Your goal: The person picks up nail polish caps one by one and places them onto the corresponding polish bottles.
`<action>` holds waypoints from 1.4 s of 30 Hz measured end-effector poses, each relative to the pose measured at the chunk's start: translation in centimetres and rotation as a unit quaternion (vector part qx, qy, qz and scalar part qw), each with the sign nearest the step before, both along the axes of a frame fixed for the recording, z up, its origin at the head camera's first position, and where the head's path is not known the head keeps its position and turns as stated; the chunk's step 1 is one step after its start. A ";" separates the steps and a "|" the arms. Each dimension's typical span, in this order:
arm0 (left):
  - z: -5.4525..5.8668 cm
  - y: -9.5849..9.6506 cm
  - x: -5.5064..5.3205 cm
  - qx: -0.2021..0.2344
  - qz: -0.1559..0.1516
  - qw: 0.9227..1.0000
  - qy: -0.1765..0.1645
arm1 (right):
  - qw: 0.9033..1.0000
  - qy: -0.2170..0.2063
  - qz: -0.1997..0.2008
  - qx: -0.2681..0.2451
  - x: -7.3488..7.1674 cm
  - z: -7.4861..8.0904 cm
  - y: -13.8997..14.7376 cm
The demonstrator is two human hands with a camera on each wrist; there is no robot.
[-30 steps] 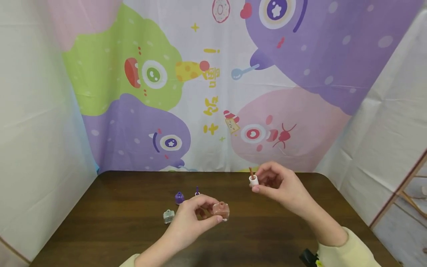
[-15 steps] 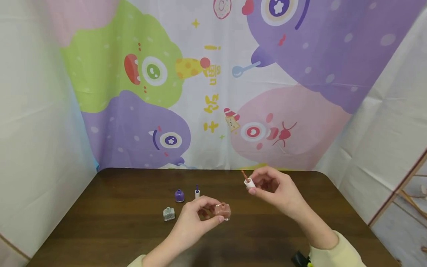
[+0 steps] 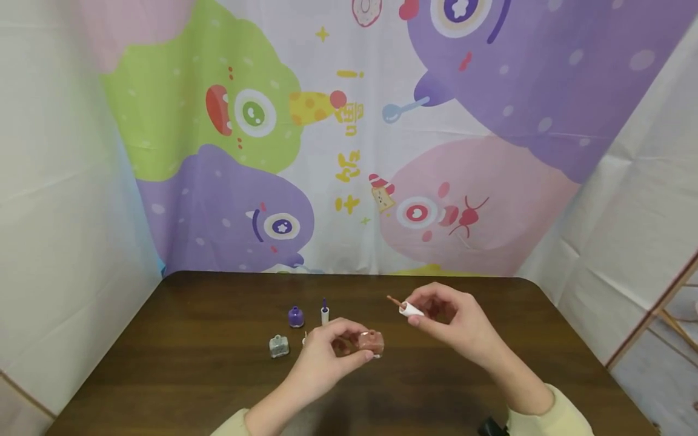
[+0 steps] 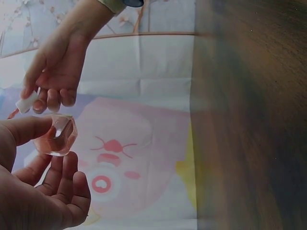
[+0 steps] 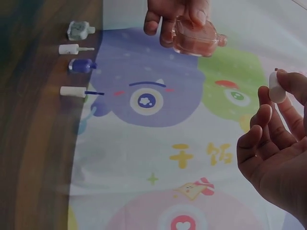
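Observation:
My left hand [image 3: 332, 357] pinches a pinkish-brown nail polish bottle [image 3: 372, 343], uncapped and held above the table. In my right hand [image 3: 460, 321] is its white brush cap [image 3: 411, 309], pinched by thumb and fingers. The brown-coated brush points left and slightly up, apart from the bottle's neck. In the left wrist view, the bottle [image 4: 60, 136] sits between thumb and fingers, with the cap [image 4: 27, 102] just above it. The right wrist view shows the bottle [image 5: 196, 38] with its neck toward the cap [image 5: 277, 87].
On the dark table [image 3: 163, 363] stand an open purple polish bottle [image 3: 295, 317] and an open greyish one [image 3: 279, 346]. A white cap with purple brush [image 3: 325, 315] stands brush-up. Another white brush cap [image 5: 69, 49] is mostly behind my left hand in the head view. A cartoon curtain [image 3: 349, 242] hangs behind.
The brush has tilted from nearly upright to pointing left, as my right hand turned and came lower and slightly left. My left hand keeps the bottle almost in place.

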State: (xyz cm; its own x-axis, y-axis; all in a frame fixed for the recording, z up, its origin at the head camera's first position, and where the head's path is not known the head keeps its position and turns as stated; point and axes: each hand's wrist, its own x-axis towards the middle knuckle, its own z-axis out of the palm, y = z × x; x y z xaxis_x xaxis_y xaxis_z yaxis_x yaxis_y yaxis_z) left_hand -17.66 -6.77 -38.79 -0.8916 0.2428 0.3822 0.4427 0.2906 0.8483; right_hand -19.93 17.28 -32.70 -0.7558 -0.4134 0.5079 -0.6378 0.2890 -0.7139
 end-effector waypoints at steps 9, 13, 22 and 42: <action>-0.2 0.4 0.1 0.016 -0.006 1.000 0.003 | 0.999 0.001 -0.013 0.034 0.0 -0.8 0.4; -0.3 0.4 0.2 0.016 -0.005 1.000 0.001 | 0.999 0.012 -0.008 0.039 0.2 -1.0 0.4; -0.4 0.3 0.6 0.020 -0.017 1.000 -0.009 | 0.998 0.042 0.018 0.044 0.2 -1.4 0.2; -0.2 0.0 0.9 0.007 -0.017 1.000 0.000 | 0.995 0.077 0.055 0.042 0.9 -0.4 -0.7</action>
State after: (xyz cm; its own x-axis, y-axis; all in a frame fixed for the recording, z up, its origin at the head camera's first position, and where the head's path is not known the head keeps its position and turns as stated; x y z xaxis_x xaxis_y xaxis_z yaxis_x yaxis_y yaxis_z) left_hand -16.78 -6.76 -38.97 -0.8827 0.2674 0.3865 0.4528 0.2635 0.8518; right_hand -19.03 16.53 -33.11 -0.6194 -0.5358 0.5739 -0.7689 0.2664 -0.5812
